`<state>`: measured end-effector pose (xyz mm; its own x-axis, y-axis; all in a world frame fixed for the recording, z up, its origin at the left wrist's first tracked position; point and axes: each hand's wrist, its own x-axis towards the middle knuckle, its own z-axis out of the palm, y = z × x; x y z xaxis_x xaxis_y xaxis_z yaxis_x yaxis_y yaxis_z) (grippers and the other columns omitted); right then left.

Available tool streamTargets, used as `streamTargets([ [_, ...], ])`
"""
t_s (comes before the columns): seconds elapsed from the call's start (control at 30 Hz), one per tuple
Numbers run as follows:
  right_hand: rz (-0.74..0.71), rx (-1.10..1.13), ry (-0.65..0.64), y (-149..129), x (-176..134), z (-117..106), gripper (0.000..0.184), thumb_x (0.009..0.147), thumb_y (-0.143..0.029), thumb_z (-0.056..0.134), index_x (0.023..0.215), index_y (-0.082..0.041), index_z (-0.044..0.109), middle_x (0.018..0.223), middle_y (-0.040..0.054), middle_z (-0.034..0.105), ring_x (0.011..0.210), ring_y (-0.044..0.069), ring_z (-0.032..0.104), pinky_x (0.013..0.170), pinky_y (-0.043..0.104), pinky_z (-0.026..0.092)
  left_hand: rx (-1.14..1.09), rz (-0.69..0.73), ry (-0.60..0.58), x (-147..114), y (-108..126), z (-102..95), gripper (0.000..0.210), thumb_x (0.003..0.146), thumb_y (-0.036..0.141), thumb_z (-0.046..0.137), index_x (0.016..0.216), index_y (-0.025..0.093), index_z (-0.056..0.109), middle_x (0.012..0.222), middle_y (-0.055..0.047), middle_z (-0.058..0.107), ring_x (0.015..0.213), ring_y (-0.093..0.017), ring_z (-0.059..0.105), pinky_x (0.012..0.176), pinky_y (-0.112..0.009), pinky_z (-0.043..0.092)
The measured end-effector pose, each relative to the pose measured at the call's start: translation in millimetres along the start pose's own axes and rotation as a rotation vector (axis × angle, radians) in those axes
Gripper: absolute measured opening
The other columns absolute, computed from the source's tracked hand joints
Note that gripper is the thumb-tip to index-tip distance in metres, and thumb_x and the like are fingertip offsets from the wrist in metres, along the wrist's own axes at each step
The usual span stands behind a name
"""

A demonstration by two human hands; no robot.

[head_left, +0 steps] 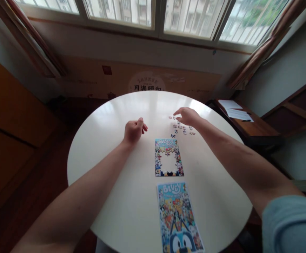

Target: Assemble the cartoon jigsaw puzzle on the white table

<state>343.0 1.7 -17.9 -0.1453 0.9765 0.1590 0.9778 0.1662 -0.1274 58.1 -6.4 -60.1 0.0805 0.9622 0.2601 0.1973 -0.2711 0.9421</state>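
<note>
A round white table (pixel 97 133) fills the middle of the view, and near its closest edge lies a printed Bluey sheet (pixel 179 215). Just beyond it sits the partly assembled puzzle (pixel 166 144), its frame joined around a large gap (table white shows through). The right hand (pixel 188 116) reaches over the far side, index finger extended; whether it grasps anything I cannot tell. The left hand (pixel 134 131) is loosely curled, its inside hidden. Smallest are the loose pieces (pixel 184 128), scattered beneath and beside the right hand.
</note>
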Motion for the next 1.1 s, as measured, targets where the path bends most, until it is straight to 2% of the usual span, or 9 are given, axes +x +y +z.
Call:
streamTargets([
  [0.1, -0.037, -0.008, -0.036, -0.4, 25.0, 12.4, 0.03, 0.087, -0.018, 0.068, 0.114, -0.024, 0.078, 0.123, 0.0098, 0.071, 0.118, 0.032, 0.061, 0.102, 0.048, 0.047, -0.029, 0.008, 0.008, 0.9, -1.4, 2.5, 0.052, 0.09, 0.039, 0.046, 0.045, 0.018, 0.06, 0.052, -0.005, 0.065, 0.041, -0.01, 0.05, 0.047, -0.025, 0.04],
  [0.27, -0.022, -0.045, -0.086, 0.7, 44.2, 20.8, 0.02, 0.081, -0.014, 0.074, 0.098, -0.021, 0.083, 0.099, 0.01, 0.076, 0.101, 0.031, 0.067, 0.089, 0.045, 0.052, -0.045, 0.016, 0.017, 0.6, 1.5, 3.5, 0.053, 0.092, 0.038, 0.045, 0.046, 0.018, 0.061, 0.05, -0.004, 0.064, 0.04, -0.01, 0.049, 0.047, -0.025, 0.04],
  [0.37, -0.015, -0.06, -0.097, 3.2, 49.9, 21.8, 0.018, 0.078, -0.013, 0.077, 0.094, -0.02, 0.084, 0.092, 0.0095, 0.075, 0.095, 0.029, 0.067, 0.083, 0.042, 0.053, -0.042, 0.024, 0.016, 0.9, 0.4, 4.7, 0.053, 0.093, 0.037, 0.045, 0.046, 0.017, 0.061, 0.05, -0.005, 0.064, 0.04, -0.01, 0.049, 0.047, -0.025, 0.04],
  [0.67, -0.044, -0.098, -0.177, 5.5, 55.3, 15.2, 0.018, 0.08, -0.018, 0.077, 0.096, -0.025, 0.083, 0.097, 0.0044, 0.077, 0.098, 0.026, 0.066, 0.089, 0.036, 0.055, -0.007, 0.049, 0.022, 2.8, -2.3, 5.7, 0.055, 0.095, 0.038, 0.045, 0.046, 0.018, 0.061, 0.047, -0.004, 0.061, 0.039, -0.01, 0.049, 0.05, -0.026, 0.042],
  [0.9, -0.043, -0.125, -0.224, 2.9, 54.8, 11.3, 0.021, 0.084, -0.02, 0.073, 0.102, -0.024, 0.082, 0.105, 0.0049, 0.077, 0.104, 0.027, 0.066, 0.092, 0.036, 0.054, 0.009, 0.069, 0.017, 4.9, -4.9, 6.4, 0.054, 0.096, 0.036, 0.044, 0.048, 0.017, 0.061, 0.047, -0.004, 0.061, 0.039, -0.009, 0.048, 0.051, -0.025, 0.043],
  [1.1, -0.042, -0.099, -0.249, 0.9, 53.7, 7.2, 0.026, 0.082, -0.012, 0.072, 0.105, -0.02, 0.08, 0.1, 0.0054, 0.077, 0.094, 0.022, 0.067, 0.088, 0.035, 0.055, 0.02, 0.072, 0.014, 4.2, -5.2, 6.8, 0.055, 0.096, 0.037, 0.044, 0.048, 0.017, 0.061, 0.047, -0.004, 0.061, 0.039, -0.009, 0.049, 0.051, -0.024, 0.042],
])
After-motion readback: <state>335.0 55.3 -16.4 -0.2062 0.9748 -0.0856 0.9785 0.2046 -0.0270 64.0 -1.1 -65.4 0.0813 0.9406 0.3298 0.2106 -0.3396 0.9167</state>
